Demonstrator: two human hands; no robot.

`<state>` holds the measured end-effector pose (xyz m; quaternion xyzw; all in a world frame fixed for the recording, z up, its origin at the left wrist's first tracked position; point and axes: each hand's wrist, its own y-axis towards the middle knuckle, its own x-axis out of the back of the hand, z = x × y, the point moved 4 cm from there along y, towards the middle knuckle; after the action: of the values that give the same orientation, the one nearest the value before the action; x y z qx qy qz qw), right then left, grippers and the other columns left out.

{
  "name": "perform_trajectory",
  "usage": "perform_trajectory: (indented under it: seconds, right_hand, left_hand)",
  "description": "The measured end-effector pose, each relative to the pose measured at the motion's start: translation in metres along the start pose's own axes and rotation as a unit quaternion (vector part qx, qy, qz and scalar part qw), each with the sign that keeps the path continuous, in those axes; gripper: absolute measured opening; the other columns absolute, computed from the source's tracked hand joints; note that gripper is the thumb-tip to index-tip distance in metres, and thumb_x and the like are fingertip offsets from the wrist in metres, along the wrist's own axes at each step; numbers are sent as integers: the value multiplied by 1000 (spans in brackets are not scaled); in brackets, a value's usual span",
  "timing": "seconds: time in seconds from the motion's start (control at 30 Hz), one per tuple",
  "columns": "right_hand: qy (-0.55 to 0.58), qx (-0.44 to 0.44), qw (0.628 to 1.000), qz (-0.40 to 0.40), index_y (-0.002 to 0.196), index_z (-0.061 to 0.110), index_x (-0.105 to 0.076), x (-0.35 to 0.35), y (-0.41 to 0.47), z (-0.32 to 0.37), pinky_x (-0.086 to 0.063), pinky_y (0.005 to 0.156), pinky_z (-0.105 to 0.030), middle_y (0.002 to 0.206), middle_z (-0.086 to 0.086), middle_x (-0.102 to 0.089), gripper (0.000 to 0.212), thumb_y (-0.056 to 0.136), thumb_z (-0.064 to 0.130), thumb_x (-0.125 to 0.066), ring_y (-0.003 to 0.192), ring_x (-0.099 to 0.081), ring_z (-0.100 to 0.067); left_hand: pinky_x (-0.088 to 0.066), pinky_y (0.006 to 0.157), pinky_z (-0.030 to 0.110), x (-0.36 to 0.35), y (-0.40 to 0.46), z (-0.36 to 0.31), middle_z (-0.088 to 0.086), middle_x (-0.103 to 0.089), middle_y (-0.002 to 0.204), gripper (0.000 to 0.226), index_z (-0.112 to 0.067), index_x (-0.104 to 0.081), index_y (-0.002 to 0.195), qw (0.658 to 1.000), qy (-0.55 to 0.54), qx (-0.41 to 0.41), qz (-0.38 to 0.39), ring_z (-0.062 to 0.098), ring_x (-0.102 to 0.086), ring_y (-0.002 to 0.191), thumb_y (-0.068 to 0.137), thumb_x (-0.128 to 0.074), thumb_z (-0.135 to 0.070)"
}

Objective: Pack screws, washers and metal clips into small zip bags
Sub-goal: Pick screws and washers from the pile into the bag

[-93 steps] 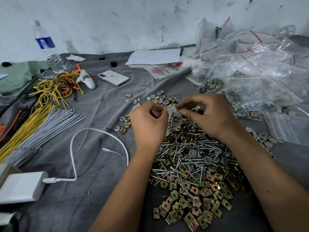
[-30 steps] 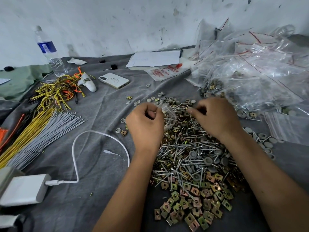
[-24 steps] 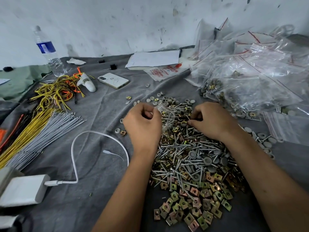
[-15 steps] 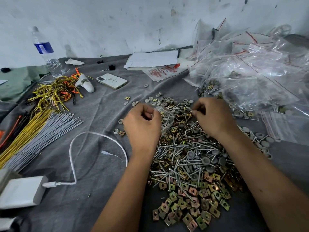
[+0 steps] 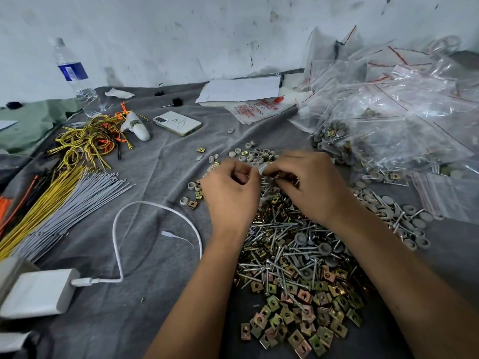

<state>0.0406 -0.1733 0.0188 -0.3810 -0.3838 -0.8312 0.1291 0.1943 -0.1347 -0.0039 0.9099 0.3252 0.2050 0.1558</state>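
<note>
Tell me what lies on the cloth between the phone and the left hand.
Head view: loose grey washers and a few brass clips scattered on grey cloth between phone and left hand.

Both hands [image 5: 272, 187] at small zip bag [image 5: 262, 169]

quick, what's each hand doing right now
Left hand: fingers pinching the small zip bag.
Right hand: fingers pinched at the bag's mouth, apparently on a screw.

A heap of screws [image 5: 285, 244] lies mid-cloth [image 5: 145, 320], metal clips [image 5: 298, 322] along its near edge and washers [image 5: 255, 155] behind it. Filled zip bags [image 5: 388, 125] pile at right. Wire bundles [image 5: 62, 193] lie left, with a phone [image 5: 177, 123] and bottle [image 5: 77, 79] behind them.
</note>
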Motion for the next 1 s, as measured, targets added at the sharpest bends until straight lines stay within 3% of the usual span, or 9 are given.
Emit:
perform_trajectory:
  seconds: [0.13, 0.23, 0.33, 0.47, 0.6, 0.7, 0.83, 1.0]
  right_hand:
    - [12, -55, 996, -68, 107, 15, -76, 12, -2, -13, -47, 79, -9, 101, 0, -76, 22, 85, 13, -80, 85, -66, -6]
    - [-38, -109, 993, 28, 99, 25, -76, 15, -5, -35, -51, 76, -26, 91, 9, -70, 17, 85, 34, -80, 80, -62, -5]
    - [-59, -121, 982, 130, 103, 33, -76, 11, -8, -44, -47, 73, -28, 95, 14, -68, 27, 81, 48, -81, 84, -60, -4]
    - [-57, -97, 979, 170, 112, 31, -75, 2, -6, -39, -51, 84, -36, 104, 7, -66, 26, 88, 38, -78, 95, -60, -12]
    - [-51, -93, 982, 157, 101, 28, -73, 1, -6, -39, -53, 86, -39, 97, 11, -60, 17, 86, 29, -81, 92, -60, -12]
    - [-20, -94, 987, 130, 95, 25, -72, 2, -6, -37, -55, 81, -36, 91, 15, -62, 16, 85, 19, -82, 85, -62, -7]
    - [15, -77, 995, 53, 92, 27, -74, 8, -4, -32, -49, 72, -19, 88, 24, -61, 19, 81, 15, -84, 81, -59, 5]
    - [48, -39, 998, -33, 95, 21, -77, 14, -3, -19, -49, 69, -5, 87, 15, -69, 20, 79, 12, -86, 77, -65, 4]
  left_hand:
    - [-41, 48, 19, 2, 1, 3, -5, -61, 57, 18, -17, -67, 65, 999, -10, 22, -21, 2, -50, 49, 81, -72, -10]
    - [-42, 49, 16, 5, 1, 4, -14, -59, 54, 19, -21, -67, 67, 999, -18, 33, -32, 1, -52, 49, 82, -72, -10]
    - [-41, 50, 15, 5, 1, 3, -14, -59, 54, 19, -21, -66, 67, 999, -18, 33, -33, 1, -52, 50, 82, -72, -10]
    - [-45, 51, 21, 4, 1, 5, -9, -61, 55, 17, -19, -67, 67, 999, -15, 34, -31, 2, -52, 50, 82, -73, -12]
    - [-45, 50, 23, 4, 1, 4, -6, -63, 58, 18, -19, -67, 67, 999, -16, 29, -25, 2, -52, 49, 82, -74, -13]
    - [-46, 50, 27, 3, 1, 3, -6, -65, 62, 17, -19, -67, 67, 999, -14, 28, -20, 3, -52, 49, 82, -74, -13]
    - [-44, 48, 23, 2, 0, 2, -7, -65, 62, 17, -19, -68, 67, 999, -14, 26, -16, 2, -52, 49, 82, -74, -13]
    - [-46, 49, 25, 1, 0, 2, -9, -65, 60, 18, -20, -68, 66, 999, -12, 30, -10, 2, -52, 48, 82, -74, -14]
